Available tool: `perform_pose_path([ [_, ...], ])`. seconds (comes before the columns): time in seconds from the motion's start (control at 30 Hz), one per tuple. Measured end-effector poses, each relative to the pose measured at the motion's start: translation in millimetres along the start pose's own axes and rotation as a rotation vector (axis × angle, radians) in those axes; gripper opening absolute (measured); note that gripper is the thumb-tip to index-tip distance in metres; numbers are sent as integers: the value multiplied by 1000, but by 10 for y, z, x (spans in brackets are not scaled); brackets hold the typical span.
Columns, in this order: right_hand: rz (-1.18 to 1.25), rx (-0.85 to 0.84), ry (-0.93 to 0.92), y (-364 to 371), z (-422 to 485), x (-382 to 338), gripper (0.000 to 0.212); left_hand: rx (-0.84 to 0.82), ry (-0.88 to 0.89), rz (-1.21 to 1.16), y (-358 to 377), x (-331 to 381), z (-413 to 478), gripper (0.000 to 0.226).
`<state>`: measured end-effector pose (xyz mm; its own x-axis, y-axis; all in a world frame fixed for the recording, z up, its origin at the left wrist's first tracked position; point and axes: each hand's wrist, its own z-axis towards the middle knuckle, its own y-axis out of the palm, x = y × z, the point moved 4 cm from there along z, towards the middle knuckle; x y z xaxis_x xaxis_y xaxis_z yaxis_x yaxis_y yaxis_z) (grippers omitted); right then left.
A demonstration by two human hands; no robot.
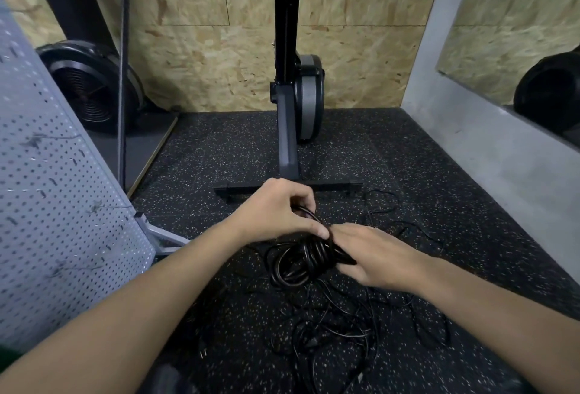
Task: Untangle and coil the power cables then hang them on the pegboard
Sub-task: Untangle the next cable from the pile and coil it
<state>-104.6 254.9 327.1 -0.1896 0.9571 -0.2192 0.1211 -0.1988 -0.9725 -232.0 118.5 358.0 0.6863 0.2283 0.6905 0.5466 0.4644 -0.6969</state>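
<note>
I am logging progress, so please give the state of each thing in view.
coil: wound, held above the floor.
left hand: grips coil from above.
right hand: holds coil's side.
loose cables: tangled on floor.
pegboard: no cable hung where visible.

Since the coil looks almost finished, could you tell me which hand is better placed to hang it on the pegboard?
Probably left: the left hand grips the coiled cable, and the pegboard stands on that side.
</note>
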Motion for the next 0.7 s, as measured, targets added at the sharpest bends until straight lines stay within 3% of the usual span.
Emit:
perform_pose_path([
  [0.1, 80, 44, 1, -38, -30, -6, 45, -59, -100, -305, 1, -271, -38, 15],
  [0.27, 328, 129, -17, -34, -100, -81, 61, -82, -281, -607, 173, -526, -112, 18],
  [0.37, 525, 300, -21, -89, -113, -96, 78, -187, -250, -763, 297, -517, -189, 11],
  [0.5, 589, 488, 64, -153, -92, 77, 65, -267, -397, -722, 475, -473, -195, 23],
  [0.7, 483, 526, 221, -96, -91, 308, 65, -180, -375, -463, 720, -471, -83, 36],
])
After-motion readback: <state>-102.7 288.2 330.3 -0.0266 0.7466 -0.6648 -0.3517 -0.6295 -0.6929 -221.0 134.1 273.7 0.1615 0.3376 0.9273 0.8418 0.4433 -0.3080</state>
